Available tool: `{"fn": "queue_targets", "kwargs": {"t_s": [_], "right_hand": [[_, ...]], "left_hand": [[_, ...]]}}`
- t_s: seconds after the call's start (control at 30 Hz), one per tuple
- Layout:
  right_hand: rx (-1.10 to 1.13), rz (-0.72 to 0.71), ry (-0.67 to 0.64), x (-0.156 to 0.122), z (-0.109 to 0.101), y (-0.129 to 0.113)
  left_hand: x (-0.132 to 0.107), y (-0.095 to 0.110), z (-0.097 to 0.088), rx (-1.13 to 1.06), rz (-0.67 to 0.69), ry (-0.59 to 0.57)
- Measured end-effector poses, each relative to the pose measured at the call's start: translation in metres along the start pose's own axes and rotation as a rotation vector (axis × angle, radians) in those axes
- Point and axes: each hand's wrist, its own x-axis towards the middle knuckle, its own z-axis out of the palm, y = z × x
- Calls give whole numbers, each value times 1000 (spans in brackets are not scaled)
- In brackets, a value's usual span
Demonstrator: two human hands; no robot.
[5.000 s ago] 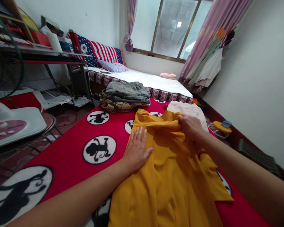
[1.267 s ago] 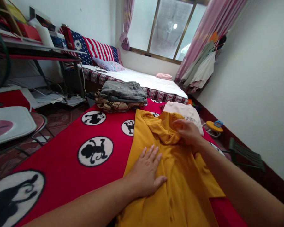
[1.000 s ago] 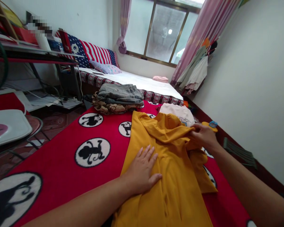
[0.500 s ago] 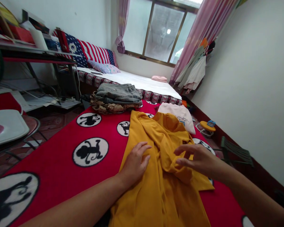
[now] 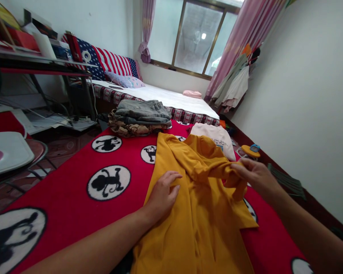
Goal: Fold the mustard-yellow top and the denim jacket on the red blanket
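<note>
The right hand (image 5: 255, 176) is pinched shut on a raised fold of the mustard shirt (image 5: 201, 217), fingers and thumb together around the cloth. The left hand (image 5: 162, 193) lies on the shirt's left side, fingers loosely curled, resting on the cloth and not clamped on it. Between the hands the shirt rises in a twisted ridge; below them it runs in long creases to the near edge of the view, spread on a red blanket (image 5: 65, 186) printed with white discs and black monkeys. Just past the right hand, a pale pink shirt (image 5: 211, 136) with dark lettering touches the mustard shirt's far edge. Ahead of the left hand, folded jeans (image 5: 140, 112) sit on a patterned cloth (image 5: 137, 130). Farther off stands a white bed (image 5: 160, 97) with a flag-print pillow (image 5: 114, 64); a yellow toy (image 5: 249, 151) sits on the floor right of the blanket
</note>
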Motion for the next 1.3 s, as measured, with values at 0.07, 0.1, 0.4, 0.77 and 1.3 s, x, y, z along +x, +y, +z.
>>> {"fn": "queue_targets", "kwargs": {"t_s": [0.07,0.1,0.4,0.77,1.3], "right_hand": [[297,112,188,11,-8,-14],[427,143,266,15,-10,-21],[696,46,188,-11,12,-72],[-15,-61,-238,-5,62,-28],[782,306,21,25,97,-1]], "left_hand": [[1,0,0,-52,-13,13],[2,0,0,-80,-29,21],[6,-4,-1,-387,-224,84],[10,-3,-6,-214,-117,133],[7,0,-2,-210,-252,37]]}}
